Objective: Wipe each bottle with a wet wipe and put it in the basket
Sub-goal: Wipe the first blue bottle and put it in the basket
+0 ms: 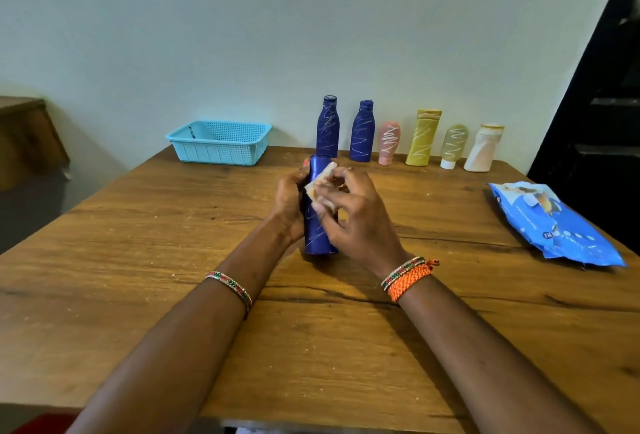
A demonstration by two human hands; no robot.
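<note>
Blue bottle (317, 232) upright in left hand (289, 201) grip, wipe (320, 184) against it

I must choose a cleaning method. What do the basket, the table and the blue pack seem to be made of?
Basket: likely moulded plastic, light blue, matte; its walls are a fine grid of holes.
Table: looks like wood, brown, with grain lines and long dark cracks; solid or veneer cannot be told.
Blue pack: probably thin plastic film, glossy; it is creased and catches the light.
</note>
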